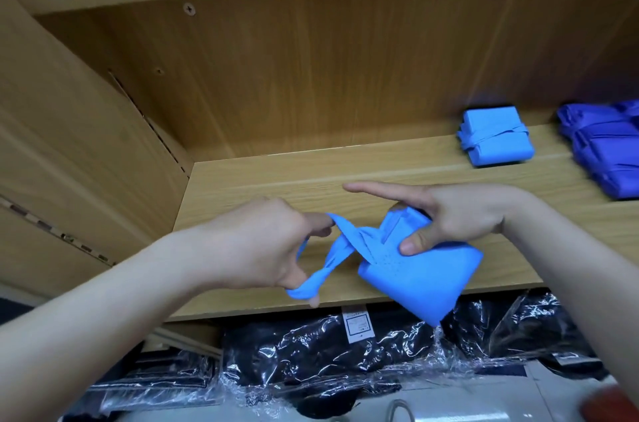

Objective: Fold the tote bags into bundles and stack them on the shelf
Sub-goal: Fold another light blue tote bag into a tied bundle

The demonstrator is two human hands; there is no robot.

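While the right hand (463, 214) pinches a folded blue tote bag (425, 276) between thumb and curled fingers over the front edge of the wooden shelf (276, 179), index finger pointing straight out, the left hand (256, 241) curls around the bag's twisted handles (332, 259). One tied light-blue bundle (494, 136) sits toward the shelf's back. The darker blue pile (601, 152) beside it is cut off, so its count is unclear, and the black wrapped packs (311, 352) below the shelf are blurred.
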